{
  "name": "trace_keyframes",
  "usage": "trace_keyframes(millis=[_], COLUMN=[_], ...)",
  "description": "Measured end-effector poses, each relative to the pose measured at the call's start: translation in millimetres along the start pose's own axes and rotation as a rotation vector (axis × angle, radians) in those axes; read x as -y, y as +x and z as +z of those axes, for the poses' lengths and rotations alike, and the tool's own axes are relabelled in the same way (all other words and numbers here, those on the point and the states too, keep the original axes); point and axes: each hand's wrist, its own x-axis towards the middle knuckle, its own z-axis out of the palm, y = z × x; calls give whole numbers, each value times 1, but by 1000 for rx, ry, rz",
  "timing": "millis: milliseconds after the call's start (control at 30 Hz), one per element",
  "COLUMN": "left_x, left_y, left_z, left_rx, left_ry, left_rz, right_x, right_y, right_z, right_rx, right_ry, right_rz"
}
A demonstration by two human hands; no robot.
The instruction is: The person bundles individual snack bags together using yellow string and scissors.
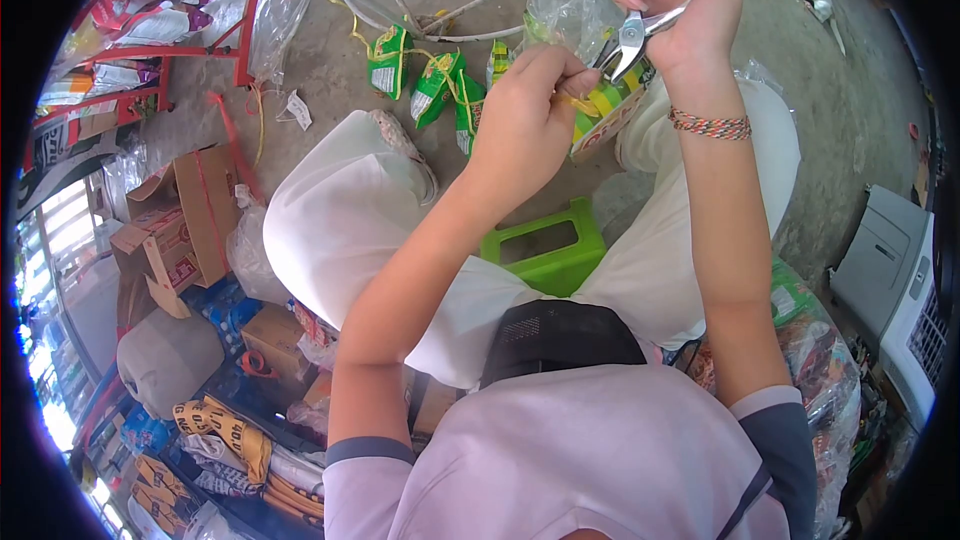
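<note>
My right hand (690,5) is wrapped round metal pliers (632,37), whose jaws point down and left towards my other hand. My left hand (540,105) is closed in a pinch on a yellow strip (582,105), close to the jaws. Just beneath the pliers is a green and yellow striped packet (606,100), partly hidden by my left hand. Several green snack packets (434,88) hang together on a yellow strip to the left of my hands.
A green plastic stool (560,270) stands between my knees. Cardboard boxes (205,210) and a grey jug (170,360) are at the left. Red racks (245,30) hold packets at the upper left. A grey and white case (885,260) lies at the right.
</note>
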Motion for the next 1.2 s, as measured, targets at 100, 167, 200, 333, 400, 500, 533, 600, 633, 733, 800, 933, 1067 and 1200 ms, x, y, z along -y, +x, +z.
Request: trace_keyframes(millis=[100,167,200,333,400,500,533,600,633,733,800,933,1067,1200], left_x=[2,2,2,2,2,1,3,4,4,3,3,1,5,2], left_y=[1,1,0,0,0,0,0,0,0,0,0,-1,-2,-3], left_z=[0,0,0,1,0,0,1,0,0,0,0,1,2,1], left_rx=[-10,-2,3,25,32,32,27,22,22,20,21,19,6,19], left_ry=[-9,-17,-15,-25,-23,-10,-8,-1,3,4,3,0,-13,-15], left_rz=[-12,-32,-43,-79,-90,-91,-89,-91,-94,-96,-96,-80,-37,-60], right_x=[-2,-2,-2,-2,-2,-4,-4,-6,-7,-7,-6,-5,-5,-5], right_y=[1,3,3,-1,1,3,2,0,0,0,1,1,3,4], right_z=[-4,-5,-5,-3,-4,-7,-6,-2,-2,-3,-4,-6,-8,-9], right_rx=[49,26,14,10,14,38,33,22,19,13,12,-16,-20,0], right_ry=[30,30,30,-22,-20,-28,-34,-44,-44,-33,-12,0,12,-17], right_rz=[-25,-25,-26,-56,-56,-66,-62,-51,-52,-49,-39,-29,-27,-39])
